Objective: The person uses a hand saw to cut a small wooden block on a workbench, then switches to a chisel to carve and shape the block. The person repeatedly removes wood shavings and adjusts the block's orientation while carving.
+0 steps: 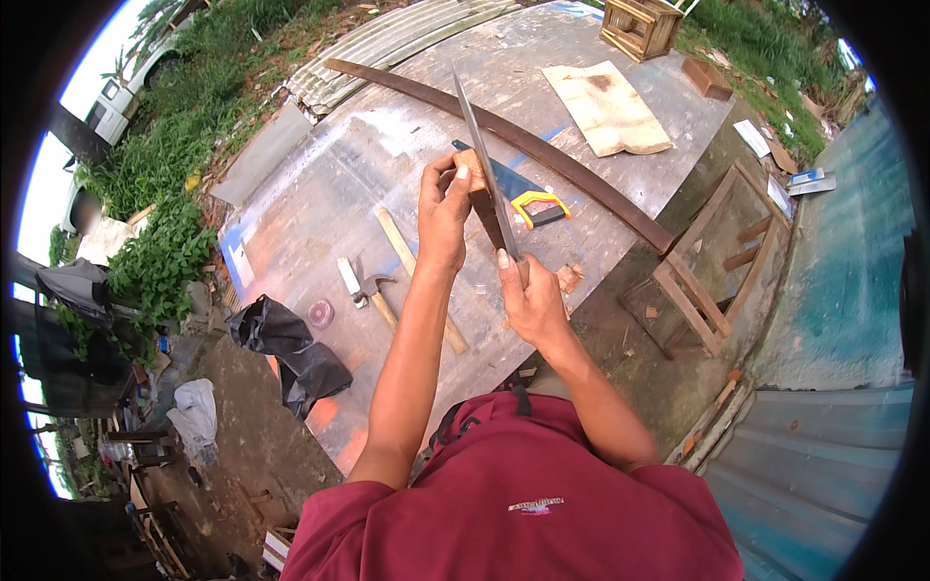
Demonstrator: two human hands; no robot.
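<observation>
My left hand (441,215) is closed round a short brown wooden block (481,200), held up above the table. A machete (474,118) points up and away, its handle in my closed right hand (535,302). The long blade lies along the right side of the block; whether it touches the wood I cannot tell. Below them on the table is a handsaw (541,209) with a blue blade and a yellow and black handle, partly hidden by the block and machete. Left of my left forearm lie a claw hammer (372,289) and a thin pale wooden strip (395,237).
The scuffed table (349,160) holds a long dark beam (562,153), a stained pale sheet (608,108), a tape roll (321,313) and a black plastic bag (315,373). A slatted wooden crate (641,27) stands far right. A wooden frame (690,295) leans beyond the table's right edge.
</observation>
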